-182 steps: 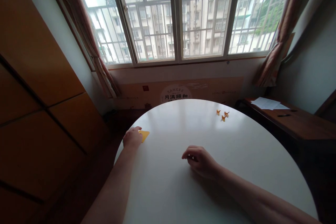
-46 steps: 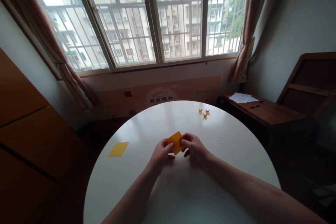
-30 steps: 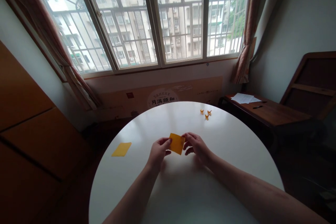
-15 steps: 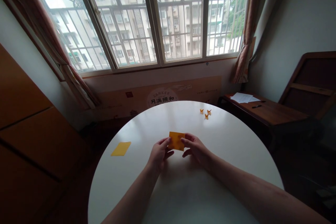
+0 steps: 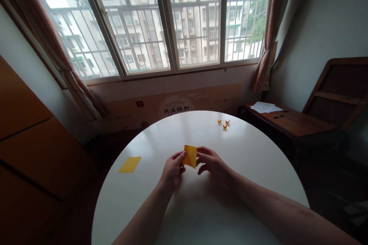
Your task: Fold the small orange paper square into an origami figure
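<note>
A square of yellow-orange paper is held up over the middle of the white round table. My left hand pinches its left edge, thumb in front and fingers behind. Close beside the right edge is my right hand, its fingers loosely curved and apart. Whether its fingertips touch the paper's edge I cannot tell. Farther left, a flat yellow sheet or stack of paper lies on the table. Toward the far right side stand three small folded orange paper pieces.
The white round table fills the front. Behind it are a printed cardboard panel and a barred window. At right, a wooden bench carries white sheets and a dark pen. An orange-brown cabinet stands at left.
The held paper has turned and now looks narrower and more upright. My right thumb has come off its front, while my left hand keeps its pinch. The view has shifted slightly.
</note>
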`<state>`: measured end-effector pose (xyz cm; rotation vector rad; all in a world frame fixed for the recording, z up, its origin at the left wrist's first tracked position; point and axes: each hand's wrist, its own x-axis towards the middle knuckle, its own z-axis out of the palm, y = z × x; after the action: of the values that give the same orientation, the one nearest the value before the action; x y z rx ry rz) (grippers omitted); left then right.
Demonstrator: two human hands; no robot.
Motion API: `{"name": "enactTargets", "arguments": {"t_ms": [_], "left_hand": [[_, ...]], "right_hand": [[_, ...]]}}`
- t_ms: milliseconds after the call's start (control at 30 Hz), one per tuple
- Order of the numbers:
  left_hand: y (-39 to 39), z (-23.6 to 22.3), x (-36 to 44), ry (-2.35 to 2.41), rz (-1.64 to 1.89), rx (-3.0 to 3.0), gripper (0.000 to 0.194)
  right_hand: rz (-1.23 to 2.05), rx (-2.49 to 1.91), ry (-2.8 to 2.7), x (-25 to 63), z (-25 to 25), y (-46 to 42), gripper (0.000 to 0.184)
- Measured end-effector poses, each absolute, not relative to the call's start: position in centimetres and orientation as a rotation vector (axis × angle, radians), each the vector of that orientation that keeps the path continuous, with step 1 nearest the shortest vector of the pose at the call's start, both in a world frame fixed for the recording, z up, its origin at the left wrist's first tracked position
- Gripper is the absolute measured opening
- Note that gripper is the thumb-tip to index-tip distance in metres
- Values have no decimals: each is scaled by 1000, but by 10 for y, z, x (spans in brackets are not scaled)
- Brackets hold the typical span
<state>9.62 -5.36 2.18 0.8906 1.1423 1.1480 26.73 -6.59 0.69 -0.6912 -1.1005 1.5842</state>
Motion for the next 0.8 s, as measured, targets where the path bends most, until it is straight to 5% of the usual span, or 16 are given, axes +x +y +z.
{"name": "enactTargets", "arguments": {"t_ms": [367,800], "left_hand": [[-58,22,101,1172,1191,1118,39],[-137,80,105,1014,1606,1919,25]], "right_hand": [[1509,-795,-1109,265,-4,-57,55],[1393,-968,-1017,260,-4,-57,35]]}}
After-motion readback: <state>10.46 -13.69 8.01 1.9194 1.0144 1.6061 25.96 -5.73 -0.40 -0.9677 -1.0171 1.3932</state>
